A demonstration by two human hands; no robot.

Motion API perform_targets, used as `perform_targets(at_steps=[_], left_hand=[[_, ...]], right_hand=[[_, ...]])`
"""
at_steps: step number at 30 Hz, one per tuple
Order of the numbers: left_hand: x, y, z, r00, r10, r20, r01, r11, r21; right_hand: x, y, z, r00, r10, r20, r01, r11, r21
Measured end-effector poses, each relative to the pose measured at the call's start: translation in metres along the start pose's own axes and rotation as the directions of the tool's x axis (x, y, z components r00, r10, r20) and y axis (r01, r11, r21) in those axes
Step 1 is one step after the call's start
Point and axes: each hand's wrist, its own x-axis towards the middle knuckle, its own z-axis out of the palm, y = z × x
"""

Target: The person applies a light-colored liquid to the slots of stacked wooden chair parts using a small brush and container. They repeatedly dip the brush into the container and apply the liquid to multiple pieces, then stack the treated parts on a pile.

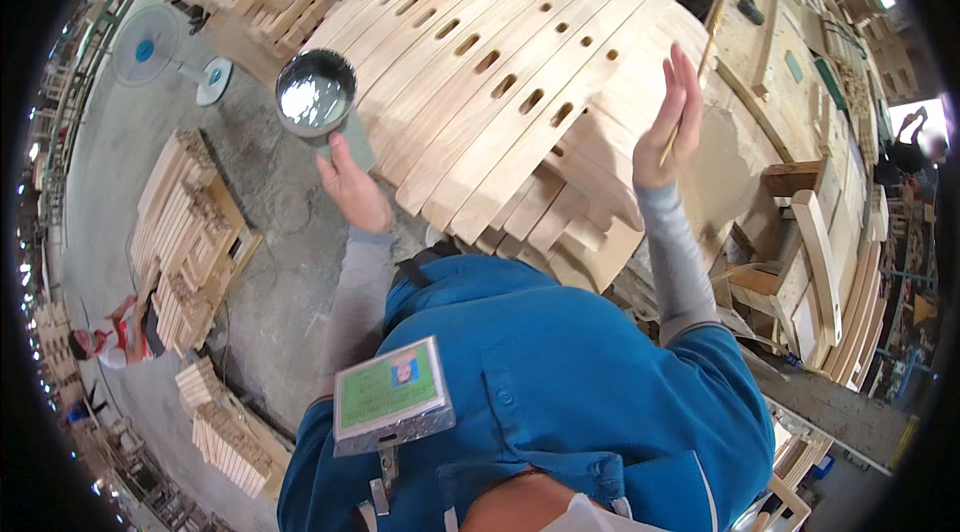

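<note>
My left hand (358, 194) grips a dark round bowl (300, 117) of pale, shiny liquid, thumb up at its near rim. A flat grey-green piece (353, 140) shows just below the bowl; I cannot tell whether it is attached. My right hand (668, 132) is raised at the right, fingers stretched upward, with a thin wooden stick (712, 34) held against the palm; its tip is too small to make out. Between my hands lies a row of pale wooden pieces (470, 82), side by side, with oval slots cut in them. More wooden pieces (540, 207) are stacked underneath.
A wooden workbench (740, 122) with a hammer (750, 10) and a curved wooden piece (820, 262) stands right. Wood stacks (185, 242) sit on the grey floor (290, 262) at left, near a white fan (146, 45). Another person (115, 337) is at far left.
</note>
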Motion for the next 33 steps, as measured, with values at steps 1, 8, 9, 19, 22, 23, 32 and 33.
perform_targets(at_steps=[1, 8, 9, 19, 22, 23, 32, 33], left_hand=[[-0.001, 0.001, 0.001, 1.000, 0.008, 0.003, -0.008, 1.000, 0.009], [-0.012, 0.001, 0.000, 0.996, -0.083, -0.014, 0.083, 0.996, 0.041], [-0.015, 0.000, -0.001, 0.997, -0.073, -0.014, 0.074, 0.989, 0.125], [-0.042, -0.016, -0.003, 0.963, -0.171, -0.209, 0.240, 0.897, 0.372], [-0.039, 0.014, 0.028, 0.955, -0.164, -0.248, 0.217, 0.954, 0.206], [-0.041, 0.018, 0.032, 0.961, -0.158, -0.227, 0.207, 0.955, 0.212], [-0.059, 0.014, 0.045, 0.895, -0.209, -0.393, 0.341, 0.890, 0.303], [-0.063, 0.012, 0.042, 0.938, -0.203, -0.282, 0.279, 0.923, 0.263]], right_hand=[[0.018, 0.014, -0.002, 1.000, -0.021, -0.008, 0.021, 1.000, -0.008], [0.135, 0.139, 0.027, 0.998, -0.002, 0.062, 0.019, 0.962, -0.273], [0.149, 0.162, 0.033, 0.997, -0.007, 0.077, 0.033, 0.939, -0.342], [0.231, 0.286, 0.120, 0.821, 0.345, 0.455, -0.028, 0.820, -0.572], [0.242, 0.286, 0.133, 0.645, 0.529, 0.552, -0.199, 0.813, -0.547], [0.243, 0.289, 0.130, 0.654, 0.547, 0.523, -0.224, 0.800, -0.557], [0.228, 0.288, 0.095, 0.718, 0.517, 0.466, -0.175, 0.782, -0.598], [0.228, 0.290, 0.086, 0.708, 0.519, 0.478, -0.180, 0.788, -0.589]])
